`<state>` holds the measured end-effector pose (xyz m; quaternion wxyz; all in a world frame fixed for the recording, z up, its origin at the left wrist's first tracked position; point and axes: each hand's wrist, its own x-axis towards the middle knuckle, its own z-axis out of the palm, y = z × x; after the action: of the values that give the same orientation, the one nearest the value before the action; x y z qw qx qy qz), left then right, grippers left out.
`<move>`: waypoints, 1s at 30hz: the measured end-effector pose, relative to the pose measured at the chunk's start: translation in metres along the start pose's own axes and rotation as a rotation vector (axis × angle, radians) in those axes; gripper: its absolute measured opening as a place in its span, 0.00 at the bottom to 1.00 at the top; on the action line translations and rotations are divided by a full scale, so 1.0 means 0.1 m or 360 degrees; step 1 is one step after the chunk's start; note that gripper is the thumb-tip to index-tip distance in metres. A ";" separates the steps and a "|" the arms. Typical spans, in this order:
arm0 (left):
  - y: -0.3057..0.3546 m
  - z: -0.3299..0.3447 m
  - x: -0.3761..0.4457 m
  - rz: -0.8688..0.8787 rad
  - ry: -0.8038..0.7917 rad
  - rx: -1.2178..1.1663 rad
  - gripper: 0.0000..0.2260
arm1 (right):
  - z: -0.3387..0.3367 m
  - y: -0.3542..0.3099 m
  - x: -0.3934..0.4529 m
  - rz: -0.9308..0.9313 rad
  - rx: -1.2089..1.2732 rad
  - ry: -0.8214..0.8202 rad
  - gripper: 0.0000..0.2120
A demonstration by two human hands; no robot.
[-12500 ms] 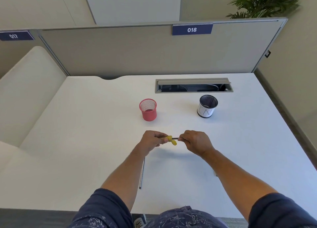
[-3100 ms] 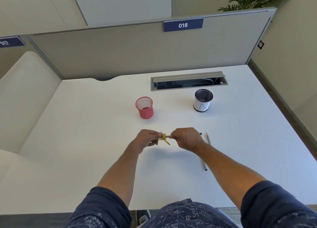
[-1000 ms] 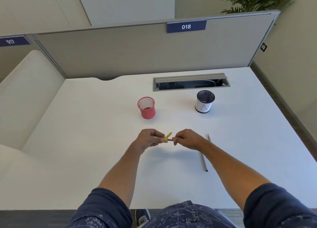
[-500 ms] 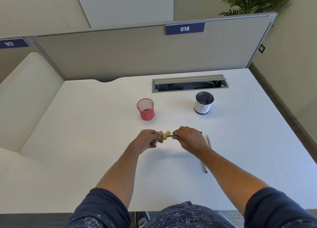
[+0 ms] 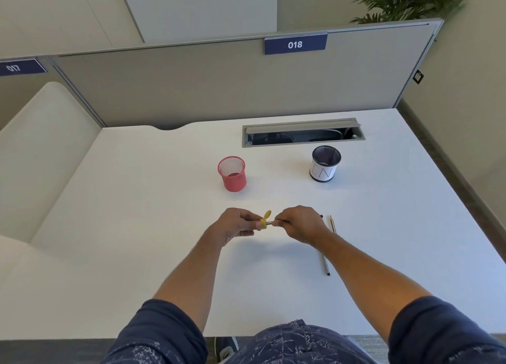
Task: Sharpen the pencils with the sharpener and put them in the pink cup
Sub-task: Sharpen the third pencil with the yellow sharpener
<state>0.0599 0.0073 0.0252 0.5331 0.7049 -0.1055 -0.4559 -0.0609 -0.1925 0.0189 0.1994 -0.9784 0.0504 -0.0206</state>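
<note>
Left hand (image 5: 235,225) pinches the yellow sharpener (image 5: 264,220); right hand (image 5: 299,222) pinches the pencil (image 5: 270,222) entering it, most of its shaft hidden by the fingers, only its dark end showing beyond the knuckles. A second pencil (image 5: 326,257) lies on the white worktop (image 5: 137,226), partly covered by the right wrist. Beyond the left grip stands the pink cup (image 5: 232,174); beyond the right, a black mesh cup (image 5: 324,164).

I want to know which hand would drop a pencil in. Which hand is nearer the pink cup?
The left hand. It sits just in front of the pink cup, almost straight below it in the view. The right hand is as far forward but off to the cup's right.
</note>
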 end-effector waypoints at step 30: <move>0.05 0.00 0.12 -0.0050 0.0289 -0.0338 0.11 | -0.09 0.17 0.08 -0.0179 0.0130 0.0283 0.08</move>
<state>0.0687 -0.0023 0.0226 0.6048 0.6844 0.0031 -0.4072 -0.0553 -0.2122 0.0207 0.2323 -0.9651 0.0122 -0.1205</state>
